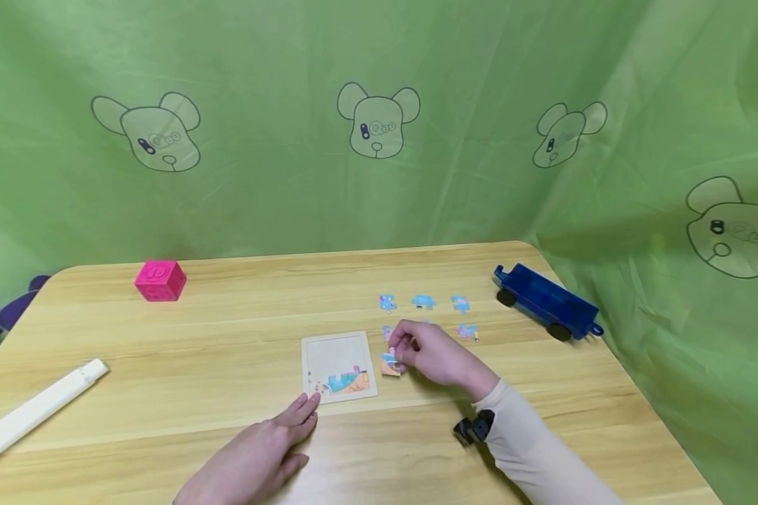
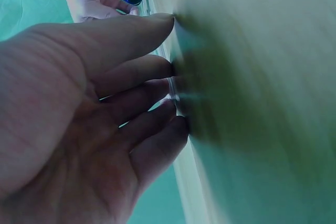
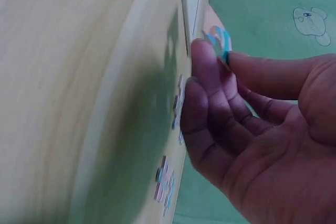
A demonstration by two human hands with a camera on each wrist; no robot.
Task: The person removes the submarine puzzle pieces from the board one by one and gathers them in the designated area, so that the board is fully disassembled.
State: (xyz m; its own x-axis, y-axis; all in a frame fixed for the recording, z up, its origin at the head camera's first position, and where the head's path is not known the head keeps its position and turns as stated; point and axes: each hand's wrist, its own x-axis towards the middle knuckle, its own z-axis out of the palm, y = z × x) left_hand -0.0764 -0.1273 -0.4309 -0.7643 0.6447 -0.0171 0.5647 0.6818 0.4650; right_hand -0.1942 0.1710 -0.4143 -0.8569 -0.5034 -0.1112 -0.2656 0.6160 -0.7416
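Observation:
Between thumb and fingertips my right hand (image 1: 436, 353) pinches a puzzle piece (image 1: 389, 365) in orange and blue, just right of a square puzzle tray (image 1: 340, 339). The same puzzle piece (image 3: 219, 38) shows tilted up from the table in the right wrist view. Along the tray's bottom edge lie fitted pieces (image 1: 344, 382) with a teal and orange picture; the tray's upper part is bare. My left hand (image 1: 259, 449) rests on the table with its fingertips at the tray's lower left corner. In the left wrist view the left hand (image 2: 105, 87) has its fingers loosely extended, holding nothing.
Several loose puzzle pieces (image 1: 424, 301) lie in rows behind my right hand, which partly covers some. A blue toy wagon (image 1: 548, 300) stands at the right, a pink block (image 1: 161, 280) at the back left. A white bar (image 1: 38, 410) lies at the left edge.

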